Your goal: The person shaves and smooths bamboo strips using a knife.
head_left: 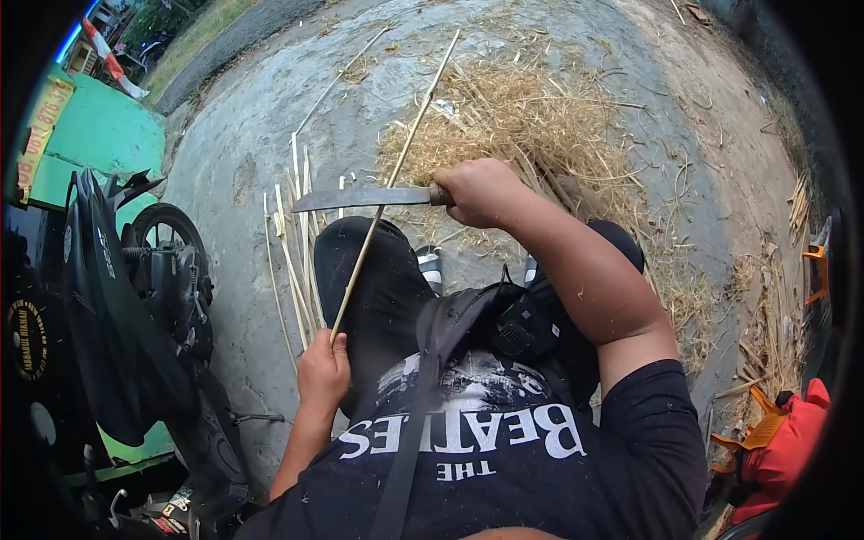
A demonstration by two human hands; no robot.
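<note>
My left hand point(324, 367) is wrapped around the lower end of a long, thin bamboo stick point(416, 130) that slants up and away past my left knee. In my right hand point(481, 189) is the wooden handle of a machete point(364, 198), its blade pointing left. Blade and stick cross just above the knee; whether they press together I cannot tell. Beside my left leg, several pale split bamboo strips point(293, 243) lean close together, their lower ends near my left hand.
A heap of curly shavings point(522, 117) lies on the concrete ground point(234, 135) ahead. On the left stands a dark motorcycle point(171, 261) by a green panel point(117, 135). At right are a red cloth item point(792, 436) and scattered strips point(774, 315).
</note>
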